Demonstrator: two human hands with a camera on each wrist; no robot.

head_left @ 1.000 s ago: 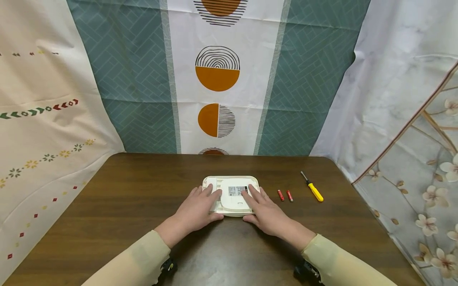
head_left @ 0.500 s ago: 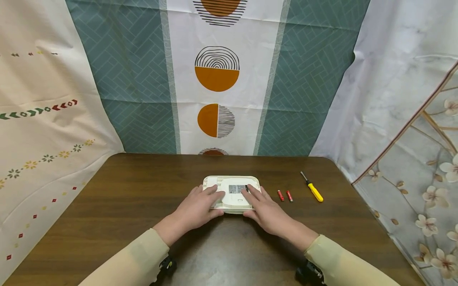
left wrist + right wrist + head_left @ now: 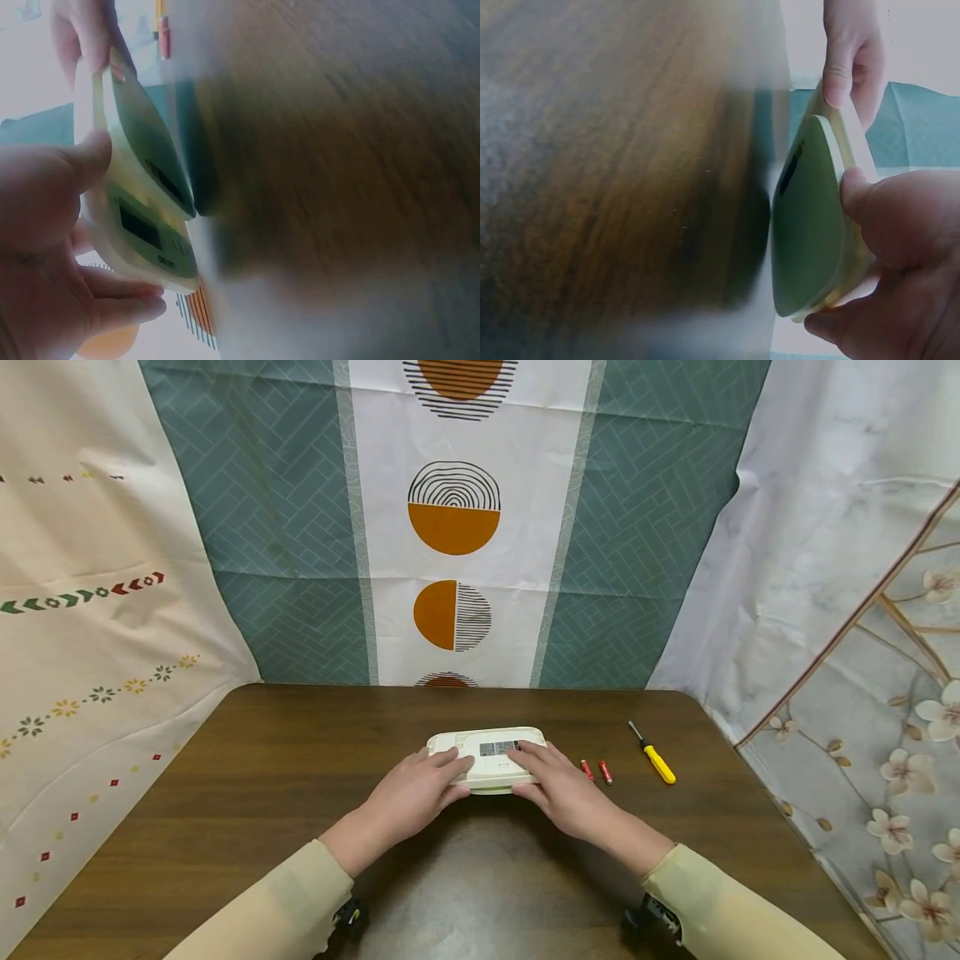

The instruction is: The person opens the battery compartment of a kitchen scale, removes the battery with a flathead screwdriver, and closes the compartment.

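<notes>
An off-white digital kitchen scale (image 3: 487,768) is held upside down in the middle of the table, its printed label facing up. My left hand (image 3: 416,792) grips its left side, thumb at the near edge and fingers over the underside. On the right side my right hand (image 3: 564,787) holds it the same way. The left wrist view shows the scale's dark display (image 3: 140,224) and its raised weighing platform (image 3: 146,139) turned toward the tabletop. Tilted, the scale has its near edge up off the wood in both wrist views.
Right of the scale on the brown table (image 3: 285,793) lie two small red batteries (image 3: 587,770). Farther right is a screwdriver (image 3: 658,763) with a yellow handle. Patterned cloths (image 3: 300,527) hang behind the table and at both sides.
Both hands have tipped the scale: its near edge has risen, and the underside looks more foreshortened. The batteries and screwdriver stay where they were.
</notes>
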